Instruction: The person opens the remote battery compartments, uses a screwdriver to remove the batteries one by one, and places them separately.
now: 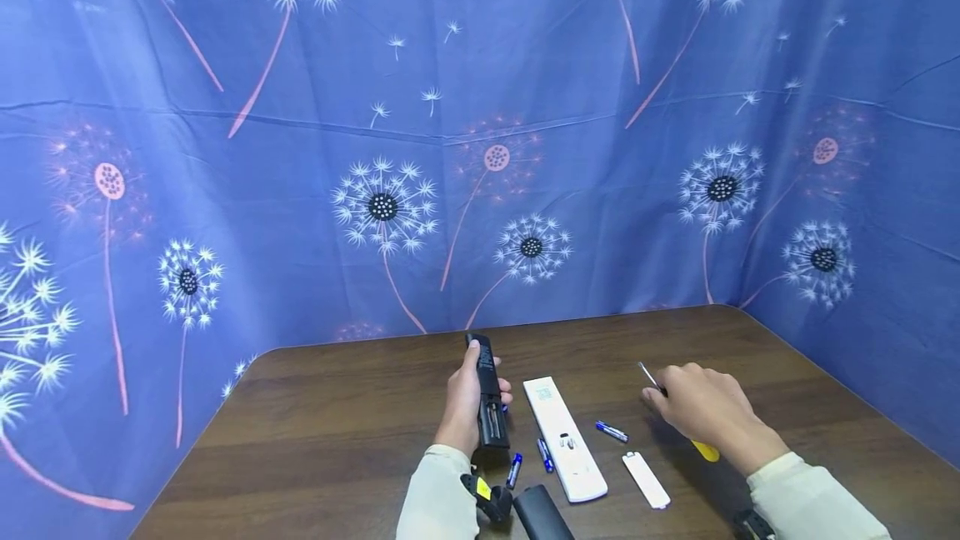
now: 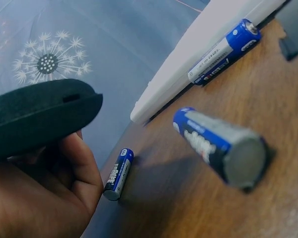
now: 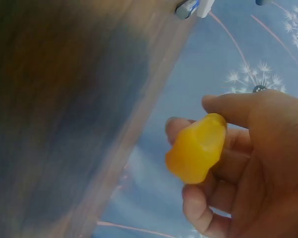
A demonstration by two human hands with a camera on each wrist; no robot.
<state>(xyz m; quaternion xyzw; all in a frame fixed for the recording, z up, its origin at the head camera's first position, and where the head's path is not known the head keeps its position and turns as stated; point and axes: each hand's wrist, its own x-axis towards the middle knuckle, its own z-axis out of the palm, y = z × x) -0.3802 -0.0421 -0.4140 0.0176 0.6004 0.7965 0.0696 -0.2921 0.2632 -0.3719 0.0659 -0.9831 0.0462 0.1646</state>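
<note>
My left hand [image 1: 461, 408] grips a black remote control [image 1: 487, 369], back side up, thumb along its edge. The battery compartment at the remote's near end lies uncovered; whether a battery sits inside I cannot tell. In the left wrist view the remote's end [image 2: 44, 116] rises above the curled fingers. To the right, my right hand [image 1: 708, 407] holds a screwdriver whose metal shaft [image 1: 649, 375] points away to the left. Its yellow handle [image 3: 198, 148] is in the fingers in the right wrist view. A white remote control [image 1: 564, 440] lies between the hands.
Blue batteries [image 1: 612, 432] lie loose around the white remote, including one battery [image 1: 513, 471] close to the left wrist. A small white cover [image 1: 646, 480] is right of that remote. At the bottom edge, a black object [image 1: 542, 513] is partly cut off. Blue curtain [image 1: 585, 190] encloses the table.
</note>
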